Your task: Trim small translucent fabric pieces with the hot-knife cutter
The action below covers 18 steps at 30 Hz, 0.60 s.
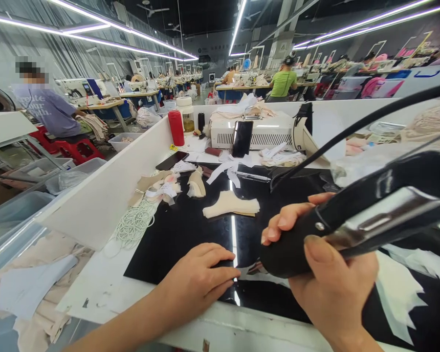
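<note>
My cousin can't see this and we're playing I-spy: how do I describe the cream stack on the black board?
Find the shiny black board. Beyond the left hand lies a low cream stack with a humped far edge. It's paler and wider than the small beige pile farther back to its left.

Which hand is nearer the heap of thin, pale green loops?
Left: the left hand is right of the loops, nearer the camera; the right hand, holding the black-and-silver tool, is farther right.
</note>
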{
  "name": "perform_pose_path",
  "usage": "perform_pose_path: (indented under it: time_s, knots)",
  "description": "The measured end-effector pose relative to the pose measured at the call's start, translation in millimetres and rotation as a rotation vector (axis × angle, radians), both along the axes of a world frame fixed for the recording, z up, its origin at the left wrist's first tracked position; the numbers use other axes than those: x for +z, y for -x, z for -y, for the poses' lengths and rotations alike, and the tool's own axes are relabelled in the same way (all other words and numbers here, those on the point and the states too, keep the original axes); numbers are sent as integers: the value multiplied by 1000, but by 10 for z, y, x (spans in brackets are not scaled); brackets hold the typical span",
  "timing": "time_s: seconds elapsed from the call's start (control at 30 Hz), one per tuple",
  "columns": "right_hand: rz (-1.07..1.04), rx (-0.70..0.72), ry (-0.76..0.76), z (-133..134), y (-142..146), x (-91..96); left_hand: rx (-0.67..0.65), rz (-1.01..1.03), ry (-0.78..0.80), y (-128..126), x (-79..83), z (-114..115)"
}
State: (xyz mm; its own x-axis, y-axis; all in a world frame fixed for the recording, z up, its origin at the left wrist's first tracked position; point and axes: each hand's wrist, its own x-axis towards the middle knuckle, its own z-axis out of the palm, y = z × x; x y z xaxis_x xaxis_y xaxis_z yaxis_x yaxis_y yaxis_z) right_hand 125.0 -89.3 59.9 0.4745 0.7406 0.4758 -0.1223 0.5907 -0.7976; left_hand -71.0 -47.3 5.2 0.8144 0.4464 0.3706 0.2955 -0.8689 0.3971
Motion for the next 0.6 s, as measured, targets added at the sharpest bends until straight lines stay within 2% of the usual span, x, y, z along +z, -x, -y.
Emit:
perform_pose_path:
  time_s: [0.17, 0.4, 0.6]
  knots:
    - [-31, -85, -4, 29, -208, 99, -61, -12, 55, -39, 87, -10]
    - [-29, -138, -19, 32, -319, 50, -304, -90, 125, -320, 200, -413]
    - [-5, -109, 7, 9, -271, -26, -417, -217, 253, -482, 203, -608]
